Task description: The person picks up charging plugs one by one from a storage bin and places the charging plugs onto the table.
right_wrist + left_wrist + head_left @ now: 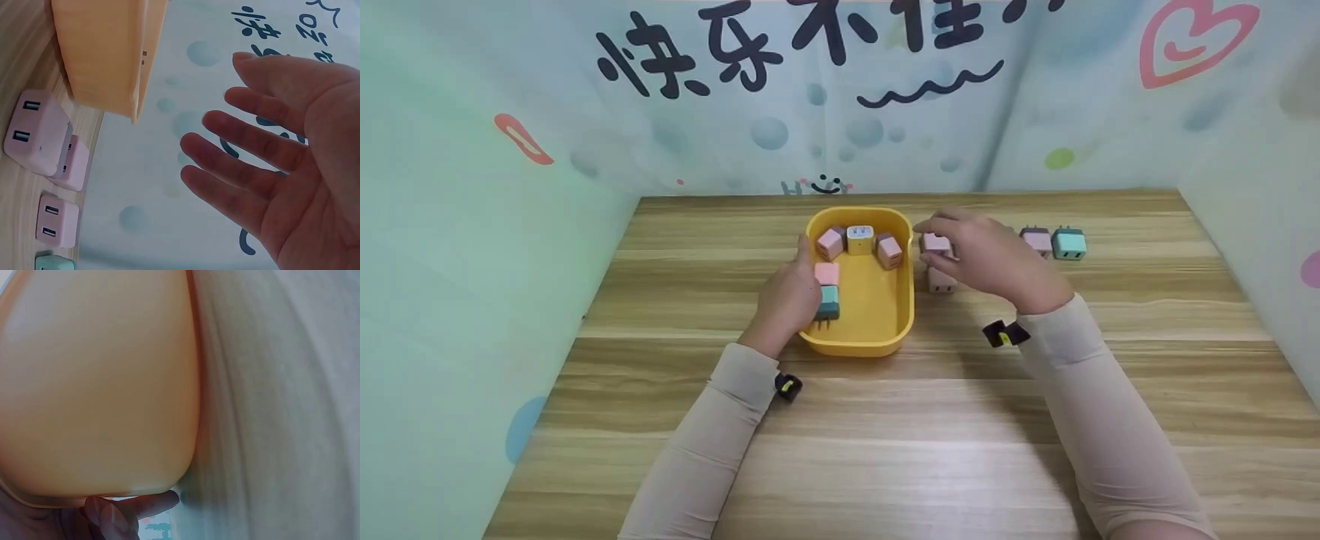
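Note:
My left hand (789, 296) grips the left wall of a yellow plastic box (877, 315). In the left wrist view its fingers (115, 520) show at the box's wall (107, 382). Several USB charger plugs lie inside, among them a yellow one (860, 241), a pink one (889, 252) and a teal one (827, 303) by the left thumb. Just right of the box, my right hand (986, 251) hovers over a pink charger plug (936, 244), fingers spread and relaxed. The right wrist view shows nothing in that hand (281, 157). Another pink charger plug (941, 280) lies nearer me.
Beyond the right hand stand a pink and purple charger plug (1036, 241) and a teal one (1069, 244), partly in a row. All lie on a wood-grain table (885, 435). A printed cloth backdrop (720, 150) rises behind its far edge.

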`<state>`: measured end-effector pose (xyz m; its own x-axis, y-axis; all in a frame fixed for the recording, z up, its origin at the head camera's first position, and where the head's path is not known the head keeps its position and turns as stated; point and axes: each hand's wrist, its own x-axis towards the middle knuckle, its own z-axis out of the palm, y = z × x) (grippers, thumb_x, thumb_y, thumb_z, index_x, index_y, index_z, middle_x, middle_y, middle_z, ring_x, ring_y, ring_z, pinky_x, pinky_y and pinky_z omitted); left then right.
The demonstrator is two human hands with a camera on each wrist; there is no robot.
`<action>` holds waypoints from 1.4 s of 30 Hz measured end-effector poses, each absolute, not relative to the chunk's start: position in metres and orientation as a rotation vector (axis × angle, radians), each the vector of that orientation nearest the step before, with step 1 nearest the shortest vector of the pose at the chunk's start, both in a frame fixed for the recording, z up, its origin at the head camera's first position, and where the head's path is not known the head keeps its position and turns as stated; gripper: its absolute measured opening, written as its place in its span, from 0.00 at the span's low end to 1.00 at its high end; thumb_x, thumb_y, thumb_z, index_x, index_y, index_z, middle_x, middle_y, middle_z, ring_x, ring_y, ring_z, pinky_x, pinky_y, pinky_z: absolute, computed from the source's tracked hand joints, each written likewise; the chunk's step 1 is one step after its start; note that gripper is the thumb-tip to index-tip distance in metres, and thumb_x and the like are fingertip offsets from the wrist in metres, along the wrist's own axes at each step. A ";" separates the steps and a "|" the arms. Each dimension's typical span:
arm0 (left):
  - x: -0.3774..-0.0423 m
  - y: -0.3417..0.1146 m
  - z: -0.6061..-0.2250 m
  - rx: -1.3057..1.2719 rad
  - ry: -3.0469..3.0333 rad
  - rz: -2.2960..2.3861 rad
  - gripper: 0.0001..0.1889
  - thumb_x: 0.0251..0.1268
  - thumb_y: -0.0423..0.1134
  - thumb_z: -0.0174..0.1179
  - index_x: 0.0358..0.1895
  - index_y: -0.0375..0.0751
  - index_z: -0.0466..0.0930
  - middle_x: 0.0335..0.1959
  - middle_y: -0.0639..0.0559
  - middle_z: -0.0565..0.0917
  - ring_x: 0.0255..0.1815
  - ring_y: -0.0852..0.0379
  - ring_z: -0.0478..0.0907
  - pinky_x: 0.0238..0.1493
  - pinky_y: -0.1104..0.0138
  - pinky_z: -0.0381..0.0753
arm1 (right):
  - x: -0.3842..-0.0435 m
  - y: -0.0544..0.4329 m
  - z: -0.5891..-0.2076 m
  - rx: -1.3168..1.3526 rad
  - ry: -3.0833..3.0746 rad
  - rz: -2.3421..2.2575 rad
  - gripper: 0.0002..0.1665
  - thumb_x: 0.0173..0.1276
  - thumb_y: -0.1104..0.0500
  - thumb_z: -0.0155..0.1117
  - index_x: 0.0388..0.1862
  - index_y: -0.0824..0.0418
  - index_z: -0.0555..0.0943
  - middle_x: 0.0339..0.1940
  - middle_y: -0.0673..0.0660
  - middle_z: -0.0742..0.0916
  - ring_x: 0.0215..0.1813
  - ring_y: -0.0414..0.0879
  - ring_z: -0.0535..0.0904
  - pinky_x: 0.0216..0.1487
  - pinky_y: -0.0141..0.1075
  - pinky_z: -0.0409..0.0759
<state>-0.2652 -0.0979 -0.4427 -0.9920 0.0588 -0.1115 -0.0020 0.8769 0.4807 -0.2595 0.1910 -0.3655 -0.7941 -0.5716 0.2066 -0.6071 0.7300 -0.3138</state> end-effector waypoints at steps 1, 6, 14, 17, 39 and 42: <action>-0.265 -0.098 -0.443 0.040 2.919 0.749 0.38 0.87 0.37 0.45 0.89 0.44 0.37 0.33 0.45 0.78 0.35 0.48 0.80 0.39 0.60 0.80 | -0.259 0.190 -0.365 0.983 -2.821 0.560 0.23 0.76 0.56 0.72 0.66 0.63 0.84 0.60 0.61 0.86 0.55 0.57 0.85 0.57 0.51 0.86; -0.266 -0.097 -0.443 0.021 2.898 0.765 0.38 0.88 0.38 0.45 0.89 0.46 0.35 0.33 0.44 0.78 0.35 0.48 0.80 0.40 0.61 0.81 | -0.254 0.180 -0.366 1.061 -2.776 0.545 0.22 0.74 0.58 0.74 0.64 0.62 0.85 0.56 0.60 0.86 0.51 0.53 0.85 0.53 0.45 0.87; -0.265 -0.098 -0.443 0.048 2.931 0.750 0.37 0.87 0.37 0.43 0.89 0.42 0.38 0.30 0.45 0.78 0.32 0.48 0.79 0.37 0.59 0.79 | -0.242 0.154 -0.375 1.214 -2.709 0.473 0.21 0.71 0.59 0.76 0.61 0.62 0.87 0.56 0.60 0.86 0.53 0.53 0.85 0.55 0.45 0.87; -0.265 -0.098 -0.442 0.038 2.915 0.770 0.36 0.87 0.38 0.43 0.89 0.43 0.37 0.30 0.45 0.77 0.32 0.48 0.79 0.37 0.59 0.79 | -0.239 0.146 -0.379 1.261 -2.698 0.442 0.22 0.71 0.59 0.77 0.61 0.64 0.87 0.57 0.61 0.86 0.56 0.55 0.84 0.58 0.47 0.86; -0.266 -0.098 -0.443 0.058 2.939 0.721 0.38 0.85 0.34 0.47 0.89 0.40 0.38 0.40 0.42 0.82 0.39 0.46 0.81 0.44 0.57 0.82 | -0.234 0.092 -0.421 1.497 -2.745 0.379 0.19 0.86 0.61 0.55 0.67 0.64 0.83 0.62 0.60 0.87 0.64 0.51 0.83 0.68 0.44 0.80; -0.267 -0.098 -0.444 0.083 2.963 0.694 0.38 0.84 0.33 0.47 0.88 0.37 0.39 0.45 0.38 0.85 0.41 0.45 0.82 0.46 0.53 0.84 | -0.238 0.084 -0.422 1.505 -2.733 0.401 0.19 0.86 0.62 0.51 0.63 0.64 0.85 0.59 0.60 0.88 0.61 0.50 0.84 0.66 0.44 0.81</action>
